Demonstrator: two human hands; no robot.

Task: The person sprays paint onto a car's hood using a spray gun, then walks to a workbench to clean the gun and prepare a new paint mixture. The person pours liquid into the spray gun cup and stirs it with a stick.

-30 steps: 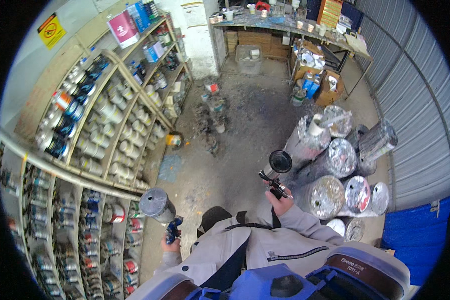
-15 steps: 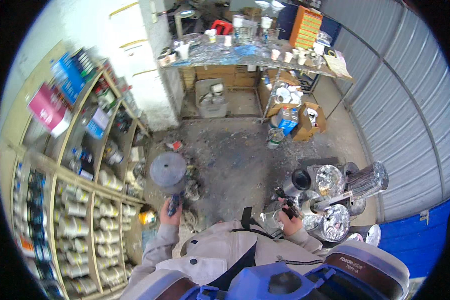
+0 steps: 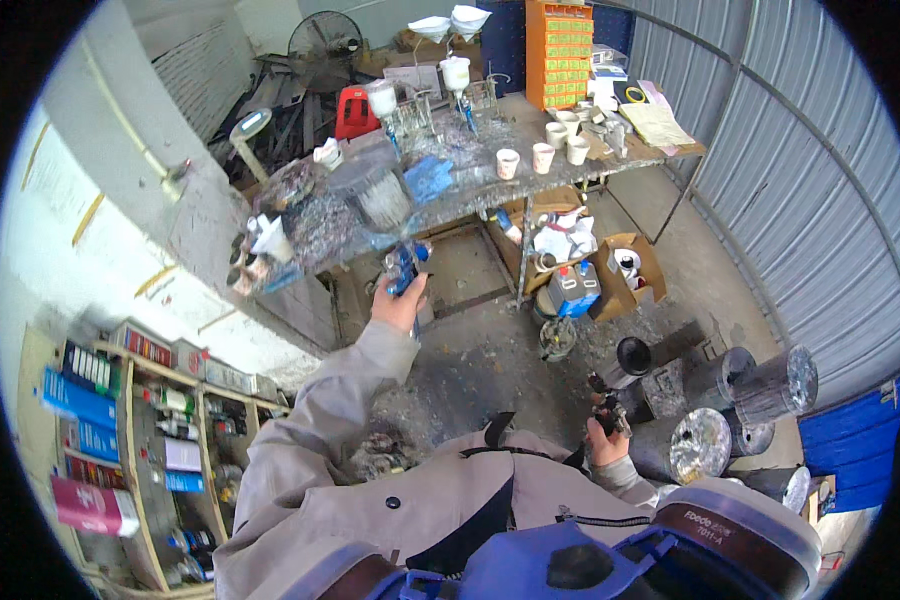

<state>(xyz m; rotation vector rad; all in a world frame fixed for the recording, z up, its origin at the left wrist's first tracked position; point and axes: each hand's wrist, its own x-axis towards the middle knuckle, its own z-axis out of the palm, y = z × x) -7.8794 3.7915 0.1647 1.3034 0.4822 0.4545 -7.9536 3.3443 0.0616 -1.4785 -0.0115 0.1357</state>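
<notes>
My left hand (image 3: 398, 305) is stretched forward, its fingers closed around a blue spray gun (image 3: 403, 266). Above that gun a large grey cup (image 3: 370, 190) overlaps the near edge of the workbench (image 3: 480, 192) in view; I cannot tell whether it touches the bench. Low on the right, my right hand (image 3: 608, 445) is wrapped round a dark, paint-stained spray gun (image 3: 610, 408). Just beyond it shows a black round-mouthed cup (image 3: 632, 355); whether it is joined to this gun is unclear. Several paint-smeared metal cans (image 3: 698, 446) stand beside my right hand.
On the bench are paper cups (image 3: 543, 158), a blue cloth (image 3: 430, 178), two spray guns with white cups (image 3: 456, 72) and an orange drawer cabinet (image 3: 560, 60). Below it stand an open carton (image 3: 632, 270) and blue jugs (image 3: 575, 290). Shelves (image 3: 135, 440) line the left.
My left hand has risen and reached forward with its spray gun, from low over the floor toward the bench. My right hand has shifted slightly right. The view has moved closer to the bench.
</notes>
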